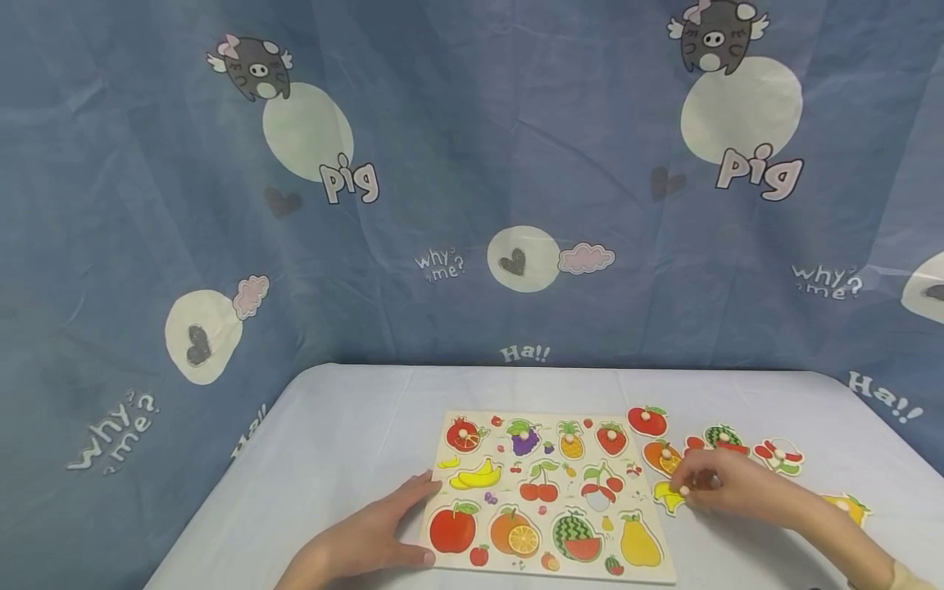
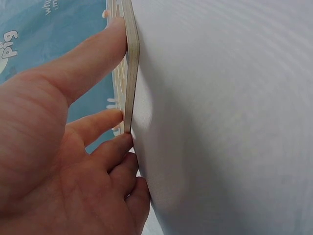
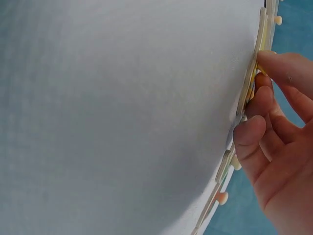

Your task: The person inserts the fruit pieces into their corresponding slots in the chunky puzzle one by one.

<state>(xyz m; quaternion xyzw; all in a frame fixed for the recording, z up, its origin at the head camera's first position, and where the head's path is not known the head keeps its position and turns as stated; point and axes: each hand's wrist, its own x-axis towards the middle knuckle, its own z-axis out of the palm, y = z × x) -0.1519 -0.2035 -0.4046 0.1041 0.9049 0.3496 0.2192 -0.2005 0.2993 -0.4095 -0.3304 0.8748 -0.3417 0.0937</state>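
Observation:
A fruit puzzle board [image 1: 509,496] lies on the white table. Its top row holds knobbed pomegranate [image 1: 465,436], grapes [image 1: 525,440], pineapple [image 1: 571,442] and strawberry [image 1: 611,441] pieces; lower rows show fruit pictures without knobs. At the board's left edge rests my left hand [image 1: 376,524], thumb and forefinger spread and touching the edge [image 2: 131,73]. To the right of the board, my right hand [image 1: 726,487] pinches a yellow banana piece [image 1: 667,497]. The right wrist view shows its thumb and fingertips at that piece [image 3: 252,83], partly hidden by the fingers.
Loose knobbed pieces lie right of the board: a red apple [image 1: 646,421], an orange [image 1: 661,456], a watermelon [image 1: 726,438], cherries [image 1: 779,456]. A yellow piece [image 1: 848,506] is partly behind the right forearm. A blue printed curtain [image 1: 472,164] hangs behind the table.

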